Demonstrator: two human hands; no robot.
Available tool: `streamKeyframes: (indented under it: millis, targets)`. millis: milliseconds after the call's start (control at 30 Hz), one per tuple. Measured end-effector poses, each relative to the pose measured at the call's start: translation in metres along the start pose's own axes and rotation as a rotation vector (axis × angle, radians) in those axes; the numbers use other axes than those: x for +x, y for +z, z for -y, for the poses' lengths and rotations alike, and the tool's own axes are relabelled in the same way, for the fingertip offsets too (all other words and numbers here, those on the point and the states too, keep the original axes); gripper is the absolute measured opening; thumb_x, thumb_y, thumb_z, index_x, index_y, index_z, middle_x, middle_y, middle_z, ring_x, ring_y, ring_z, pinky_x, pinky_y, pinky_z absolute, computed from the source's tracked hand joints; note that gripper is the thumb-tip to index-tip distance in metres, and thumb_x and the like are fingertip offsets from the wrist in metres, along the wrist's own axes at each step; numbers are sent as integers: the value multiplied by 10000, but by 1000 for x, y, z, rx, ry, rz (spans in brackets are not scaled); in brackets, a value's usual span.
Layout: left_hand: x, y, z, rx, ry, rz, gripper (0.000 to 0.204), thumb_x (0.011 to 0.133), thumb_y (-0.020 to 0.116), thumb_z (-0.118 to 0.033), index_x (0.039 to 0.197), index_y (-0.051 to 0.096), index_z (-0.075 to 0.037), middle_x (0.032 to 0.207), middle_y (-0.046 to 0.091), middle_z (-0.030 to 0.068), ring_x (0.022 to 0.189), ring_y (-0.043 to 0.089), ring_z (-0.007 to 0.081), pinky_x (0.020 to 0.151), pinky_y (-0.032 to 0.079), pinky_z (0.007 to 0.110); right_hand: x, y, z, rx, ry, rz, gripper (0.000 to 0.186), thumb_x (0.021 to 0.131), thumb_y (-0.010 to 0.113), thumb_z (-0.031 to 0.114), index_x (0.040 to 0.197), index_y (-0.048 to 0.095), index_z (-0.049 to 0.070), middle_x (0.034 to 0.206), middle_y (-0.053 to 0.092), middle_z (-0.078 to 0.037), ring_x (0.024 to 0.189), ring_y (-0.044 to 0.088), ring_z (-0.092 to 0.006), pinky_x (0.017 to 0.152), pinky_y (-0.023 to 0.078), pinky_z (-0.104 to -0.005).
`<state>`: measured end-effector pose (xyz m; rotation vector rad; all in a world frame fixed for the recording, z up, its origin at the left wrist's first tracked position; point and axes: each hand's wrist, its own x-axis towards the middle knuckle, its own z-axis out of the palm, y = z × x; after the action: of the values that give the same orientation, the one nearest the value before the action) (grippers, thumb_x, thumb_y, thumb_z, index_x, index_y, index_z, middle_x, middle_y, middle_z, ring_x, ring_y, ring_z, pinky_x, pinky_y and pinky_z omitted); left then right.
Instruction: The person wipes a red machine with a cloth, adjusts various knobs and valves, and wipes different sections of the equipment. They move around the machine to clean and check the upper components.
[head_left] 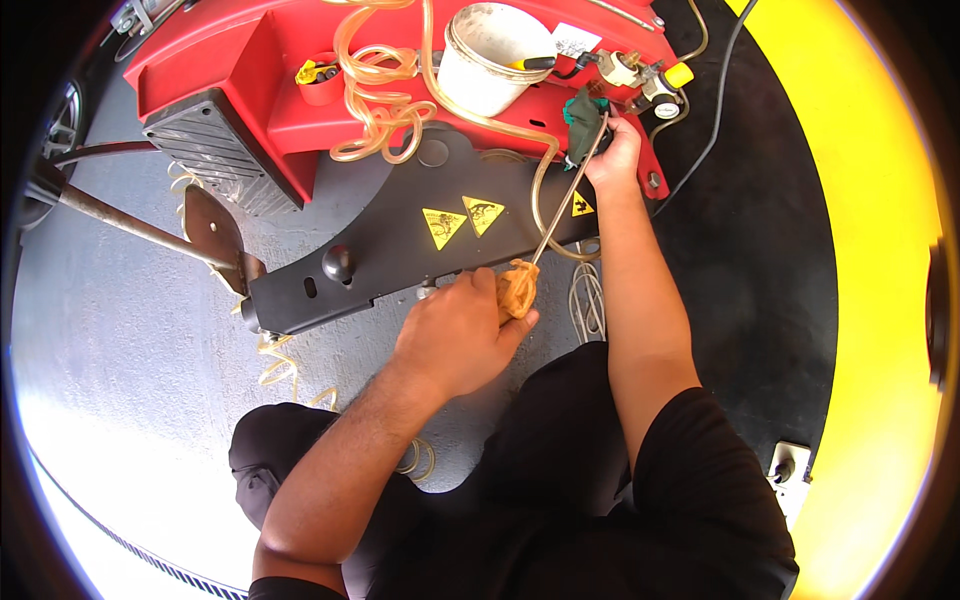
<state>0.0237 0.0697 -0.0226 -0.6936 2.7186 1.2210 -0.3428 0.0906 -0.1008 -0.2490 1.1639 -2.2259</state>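
Note:
My left hand [458, 335] is closed around a crumpled orange-brown rag [517, 288], pinched onto the lower end of a thin metal rod [563, 205]. The rod slants up to the right to my right hand [613, 155], which grips its top end beside a dark green cloth [582, 120]. Both hands work just in front of a black machine panel [400, 250] with yellow triangular warning stickers [462, 220]. Behind the panel sits the red machine body [290, 70].
A white bucket [492, 55] and coiled clear hoses [380, 100] rest on the red machine. A grey pedal [215, 150] and a metal lever [130, 225] stick out at the left. A black cable [715, 130] runs across the dark floor; a yellow band [880, 250] curves at the right.

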Motion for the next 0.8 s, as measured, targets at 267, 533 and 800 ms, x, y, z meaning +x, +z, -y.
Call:
streamKeyframes:
  millis: [267, 533, 800]
  targets:
    - [-2, -2, 2, -44, 25, -33, 572, 987, 613, -522, 1070, 531, 37, 1019, 677, 291, 1000, 664, 496, 872, 527, 569, -2, 1, 3, 19, 26, 10, 565, 838, 459, 122, 1393, 539, 51, 1242, 671, -189, 1088, 675, -385, 936, 553, -560]
    - [4, 4, 6, -122, 83, -167, 564, 983, 635, -518, 1033, 530, 34, 955, 677, 291, 937, 663, 507, 817, 533, 569, 0, 35, 16, -120, 66, -315, 265, 951, 491, 202, 1073, 637, 16, 1053, 710, -162, 987, 693, -363, 905, 561, -552]
    - [9, -4, 3, -145, 65, -130, 552, 986, 635, -514, 1029, 542, 29, 944, 676, 281, 934, 664, 498, 803, 528, 568, -11, 56, 36, -52, -115, -151, 175, 877, 681, -10, 1050, 667, 9, 1013, 714, -98, 922, 691, -239, 865, 560, -388]
